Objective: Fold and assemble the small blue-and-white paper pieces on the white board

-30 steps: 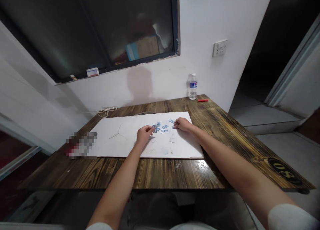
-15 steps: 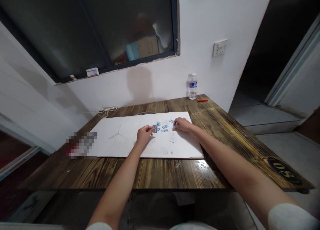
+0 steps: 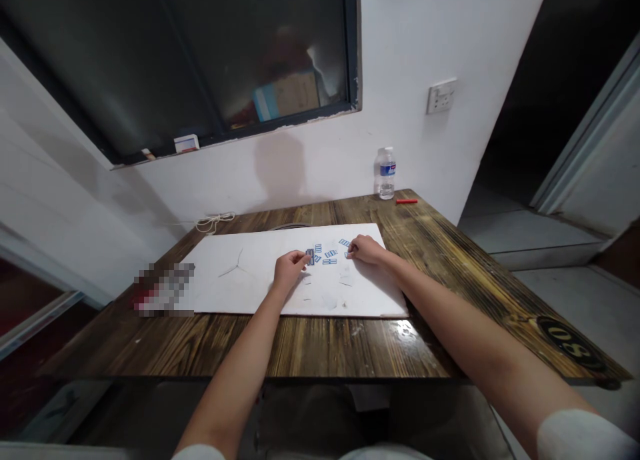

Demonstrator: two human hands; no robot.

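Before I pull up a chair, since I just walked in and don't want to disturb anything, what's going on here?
A person is handling small blue-patterned pieces on a white board lying on a wooden table. The left hand has its fingertips at a darker blue piece; the right hand is at another piece, mostly hidden by its fingers. How firmly either is gripped is unclear. Other pieces lie scattered between the hands. A bottle stands near the wall.

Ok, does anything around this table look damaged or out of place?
Yes: the window's bottom edge looks ragged, perhaps chipped. The white board has dark marks, and its blue-striped pieces lie at mixed angles, not lined up.
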